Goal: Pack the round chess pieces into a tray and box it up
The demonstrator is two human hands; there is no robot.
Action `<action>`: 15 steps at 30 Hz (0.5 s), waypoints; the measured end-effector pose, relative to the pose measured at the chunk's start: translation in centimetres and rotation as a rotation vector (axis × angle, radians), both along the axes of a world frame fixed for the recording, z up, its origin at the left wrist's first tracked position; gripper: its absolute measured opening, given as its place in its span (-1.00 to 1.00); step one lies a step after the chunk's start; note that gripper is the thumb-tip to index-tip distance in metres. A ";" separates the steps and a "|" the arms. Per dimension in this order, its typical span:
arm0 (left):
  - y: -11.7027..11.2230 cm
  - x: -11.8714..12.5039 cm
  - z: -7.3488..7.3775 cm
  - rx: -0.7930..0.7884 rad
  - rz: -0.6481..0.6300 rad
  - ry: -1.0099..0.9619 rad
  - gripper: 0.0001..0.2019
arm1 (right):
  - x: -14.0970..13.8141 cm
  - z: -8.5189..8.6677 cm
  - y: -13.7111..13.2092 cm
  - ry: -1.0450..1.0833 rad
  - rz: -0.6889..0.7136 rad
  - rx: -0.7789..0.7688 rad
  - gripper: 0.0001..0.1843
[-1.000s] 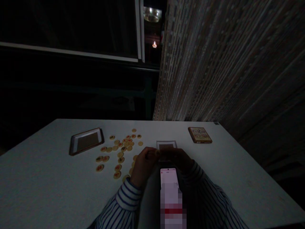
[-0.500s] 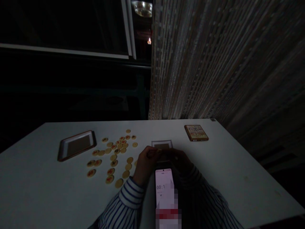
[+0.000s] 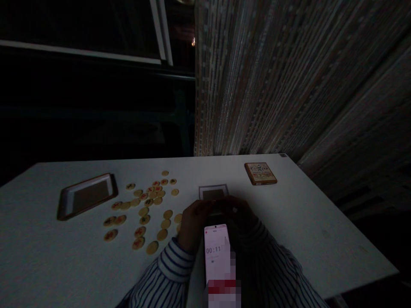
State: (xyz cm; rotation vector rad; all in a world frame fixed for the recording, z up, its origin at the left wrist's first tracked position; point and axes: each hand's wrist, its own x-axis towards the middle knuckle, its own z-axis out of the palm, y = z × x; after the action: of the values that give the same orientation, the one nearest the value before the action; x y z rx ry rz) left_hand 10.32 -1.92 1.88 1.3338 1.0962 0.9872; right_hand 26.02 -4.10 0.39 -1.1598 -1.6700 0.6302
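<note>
My left hand (image 3: 193,220) and my right hand (image 3: 239,213) meet fingertip to fingertip at the near side of a small grey-rimmed tray (image 3: 213,187). The fingers of both are curled and closed; in the dim light I cannot make out what is between them. A lit phone (image 3: 215,239) showing 00:11 lies just below, between my wrists. Round wooden Chinese chess pieces (image 3: 148,202) spread over the table left of my left hand, some with red or black characters up, others plain. A few by the left wrist are partly hidden.
An open, shallow box half (image 3: 66,200) lies at the left of the white table (image 3: 289,239). A flat box with printed characters (image 3: 261,173) lies at the back right. A string curtain (image 3: 244,85) hangs behind the table's far edge.
The view has shifted, so most tabletop things sit slightly farther left in it. My hands stay together at the tray, with only slight finger movement.
</note>
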 end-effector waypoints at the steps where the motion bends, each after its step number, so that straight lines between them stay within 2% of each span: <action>1: 0.0 0.0 -0.1 -0.003 -0.007 -0.001 -0.74 | -0.1 0.0 0.0 0.011 -0.008 -0.006 -0.77; 9: 0.0 -0.3 -0.8 -0.031 0.001 -0.001 -0.75 | -0.2 0.0 -0.2 0.048 -0.077 -0.051 -0.77; 15: 0.0 -0.4 -0.2 -0.063 -0.004 0.017 -0.71 | -0.3 -0.1 -0.2 0.062 -0.097 -0.081 -0.80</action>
State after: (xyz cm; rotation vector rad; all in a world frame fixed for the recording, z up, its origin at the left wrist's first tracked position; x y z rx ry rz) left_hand 9.92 -1.89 1.66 1.2951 1.1282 0.9321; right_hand 25.74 -4.31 0.32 -1.2588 -1.5381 0.6718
